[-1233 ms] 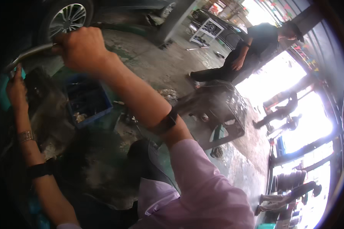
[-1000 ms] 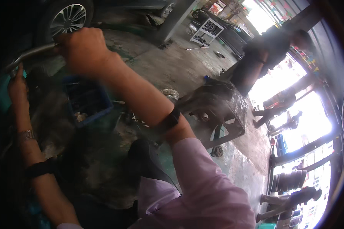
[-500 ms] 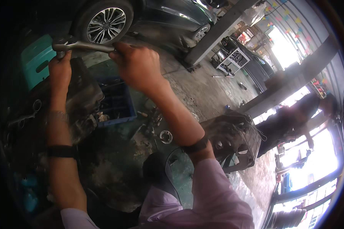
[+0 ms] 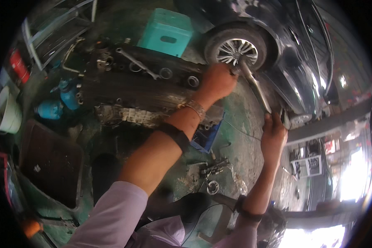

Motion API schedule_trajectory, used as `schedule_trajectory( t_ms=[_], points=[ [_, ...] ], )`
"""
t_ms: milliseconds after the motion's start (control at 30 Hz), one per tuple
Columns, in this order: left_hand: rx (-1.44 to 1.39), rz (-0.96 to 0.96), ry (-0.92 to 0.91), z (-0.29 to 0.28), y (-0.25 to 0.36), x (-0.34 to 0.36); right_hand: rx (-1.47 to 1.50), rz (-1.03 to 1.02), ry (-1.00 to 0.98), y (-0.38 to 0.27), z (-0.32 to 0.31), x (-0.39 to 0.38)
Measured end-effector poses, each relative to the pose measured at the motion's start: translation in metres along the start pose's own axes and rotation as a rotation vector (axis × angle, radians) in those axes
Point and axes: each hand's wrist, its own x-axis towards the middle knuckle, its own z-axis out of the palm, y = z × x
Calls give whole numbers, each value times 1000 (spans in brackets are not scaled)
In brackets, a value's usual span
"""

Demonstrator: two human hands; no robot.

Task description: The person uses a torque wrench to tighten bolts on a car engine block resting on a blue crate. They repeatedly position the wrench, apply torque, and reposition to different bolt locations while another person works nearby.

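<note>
A long metal ratchet wrench (image 4: 255, 87) is held up between both of my hands, its head up by the car wheel in the picture and its handle slanting down to the right. My left hand (image 4: 220, 82) is closed at the head end, where a socket or shaft is mostly hidden by the fingers. My right hand (image 4: 273, 134) grips the handle's lower end. Below and left of my left hand lies a dark, greasy engine block (image 4: 132, 89) with round bores. Across its top rests a combination wrench (image 4: 138, 63).
Beyond the engine block stands a green plastic stool (image 4: 167, 31); a dark car (image 4: 285, 70) is at the far right. A blue crate (image 4: 208, 138) and loose metal parts (image 4: 215, 167) lie nearby. Left are blue bottles (image 4: 50, 109), a black tray (image 4: 51, 165) and a white bucket (image 4: 9, 111).
My view has turned left, bringing the tray, bottles and bucket into sight. The ratchet wrench has swung from nearly level to a steep slant, still in both hands.
</note>
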Motion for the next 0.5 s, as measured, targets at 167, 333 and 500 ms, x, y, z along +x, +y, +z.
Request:
schedule_trajectory(
  t_ms=[167, 333, 500],
  points=[
    [28, -106, -30, -3, 3, -2, -8, 106, -48, -7, 0, -2],
    [13, -110, -12, -4, 4, -1, 3, 130, -29, -12, 1, -4],
    [-3, -128, -26, -4, 5, -1, 41, 167, -14, -16, 1, -7]
  ],
)
